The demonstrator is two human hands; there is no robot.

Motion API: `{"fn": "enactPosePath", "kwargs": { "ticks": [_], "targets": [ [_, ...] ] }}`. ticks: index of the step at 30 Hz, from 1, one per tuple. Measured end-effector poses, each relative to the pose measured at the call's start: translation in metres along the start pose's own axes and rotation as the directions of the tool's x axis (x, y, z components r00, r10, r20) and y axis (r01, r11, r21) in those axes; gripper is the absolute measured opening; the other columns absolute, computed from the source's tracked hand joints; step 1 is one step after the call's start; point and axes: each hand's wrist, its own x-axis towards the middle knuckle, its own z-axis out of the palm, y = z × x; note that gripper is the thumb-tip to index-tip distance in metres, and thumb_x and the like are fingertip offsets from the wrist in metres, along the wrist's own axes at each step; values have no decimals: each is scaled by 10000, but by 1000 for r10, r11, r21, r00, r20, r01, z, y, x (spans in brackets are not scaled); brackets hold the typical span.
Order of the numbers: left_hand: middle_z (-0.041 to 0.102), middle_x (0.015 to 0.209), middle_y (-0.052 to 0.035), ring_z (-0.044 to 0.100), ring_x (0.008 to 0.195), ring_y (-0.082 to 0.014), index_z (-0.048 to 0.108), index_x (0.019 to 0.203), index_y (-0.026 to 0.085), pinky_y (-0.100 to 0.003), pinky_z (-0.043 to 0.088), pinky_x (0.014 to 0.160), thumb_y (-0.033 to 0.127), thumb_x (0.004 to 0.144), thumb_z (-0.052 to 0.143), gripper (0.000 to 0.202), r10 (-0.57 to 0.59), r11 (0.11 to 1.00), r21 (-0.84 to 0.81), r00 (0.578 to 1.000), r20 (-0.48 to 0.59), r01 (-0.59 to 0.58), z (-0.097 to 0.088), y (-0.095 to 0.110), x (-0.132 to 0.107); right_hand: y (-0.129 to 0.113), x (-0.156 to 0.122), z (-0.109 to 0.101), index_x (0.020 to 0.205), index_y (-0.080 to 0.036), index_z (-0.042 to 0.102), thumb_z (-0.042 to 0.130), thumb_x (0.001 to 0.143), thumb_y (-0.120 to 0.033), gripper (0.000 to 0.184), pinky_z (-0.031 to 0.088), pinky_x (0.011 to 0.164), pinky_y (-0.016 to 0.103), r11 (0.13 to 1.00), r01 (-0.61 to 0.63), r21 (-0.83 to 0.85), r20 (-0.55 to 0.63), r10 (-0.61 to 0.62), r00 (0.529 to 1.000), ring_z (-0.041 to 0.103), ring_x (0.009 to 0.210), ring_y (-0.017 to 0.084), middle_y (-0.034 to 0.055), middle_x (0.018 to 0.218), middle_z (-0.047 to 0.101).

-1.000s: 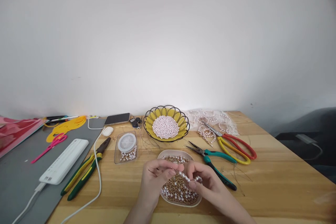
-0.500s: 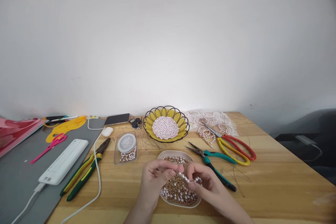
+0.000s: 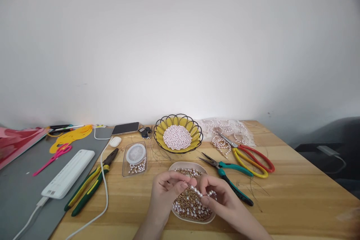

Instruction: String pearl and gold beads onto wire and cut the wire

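Note:
A short string of pearl beads (image 3: 196, 191) is stretched between my two hands, above an oval tray (image 3: 194, 220) of gold and pearl beads. My left hand (image 3: 165, 191) pinches its left end between thumb and forefinger. On the other side, my right hand (image 3: 221, 197) grips the strand with thumb and fingertips, and more pearls curve behind the thumb. The thread itself is too fine to make out. Behind the tray stands a yellow basket with a black looped rim (image 3: 157, 140), holding a heap of pale pink beads (image 3: 177, 137).
To the right lie teal-handled needle-nose pliers (image 3: 222, 168), red-and-yellow scissors (image 3: 250, 157) and bagged bead strands (image 3: 227, 127). Leftward are a clear box with a spool (image 3: 135, 155), green-and-yellow pliers (image 3: 91, 183), a white power bank (image 3: 69, 174) with its cable, a phone (image 3: 125, 128) and pink scissors (image 3: 53, 158).

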Motion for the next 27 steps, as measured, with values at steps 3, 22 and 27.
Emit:
{"fn": "enactPosePath", "kwargs": {
  "ticks": [3, 22, 27],
  "targets": [
    [829, 759, -87, 797, 715, -232, 832, 716, 188, -257, 619, 677, 481, 612, 946, 332, -1, 1000, 6, 1000, -1, 1, 0, 0, 0, 0, 1, 0, 772, -219, 562, 685, 905, -526, 356, 361, 586, 245, 1000, 0, -8, -6, 0, 1000, 414, 643, 141, -27, 726, 481],
    [832, 789, -92, 800, 757, -241, 835, 720, 194, -274, 621, 716, 451, 633, 944, 293, 11, 999, -31, 1000, 28, -10, 0, 0, 0, -3, 1, 1, 757, -226, 560, 679, 889, -570, 387, 388, 599, 271, 1000, 16, -25, -16, -16, 1000, 430, 652, 158, -12, 728, 496],
    [832, 788, -96, 800, 757, -247, 835, 722, 188, -285, 625, 720, 465, 634, 940, 309, 7, 1000, -23, 1000, 24, -7, 0, 0, 0, -1, 0, -1, 767, -226, 561, 683, 894, -555, 373, 384, 603, 266, 1000, 15, -23, -13, -15, 1000, 434, 664, 156, -14, 733, 498]
  ]
}}
